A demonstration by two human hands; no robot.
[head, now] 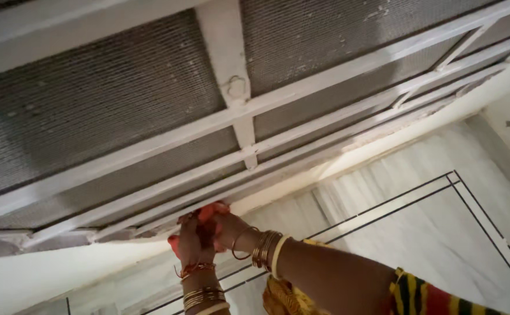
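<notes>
- The person's two hands were pressed close together at the bottom of a white door with grey mesh panels [109, 99].
- The left hand [192, 242] was low down, with gold bangles and a red thread on its wrist.
- The right hand [227, 230] was just beside it and touching it, and its wrist had gold bangles too.
- Both hands held an orange-red cloth [208, 211]. The fingers of each hand were curled tight around it, not spread wide.
- The cloth was bunched up. It was pushed against the lowest white bar of the door [167, 224], right where the door met the floor.
- The floor [418, 233] was pale marble with thin dark lines in it.
- A bit of yellow, red and black striped clothing [424, 297] showed by the right arm.
- It looked like the wiping step: the cloth seemed to be rubbing dust off the bottom bar.
- The next move would likely call for both hands to keep a firm hold and slide the cloth along the bar, staying pressed into the narrow gap.
- How dirty the bar was could not be told, because the hands hid that spot.
</notes>
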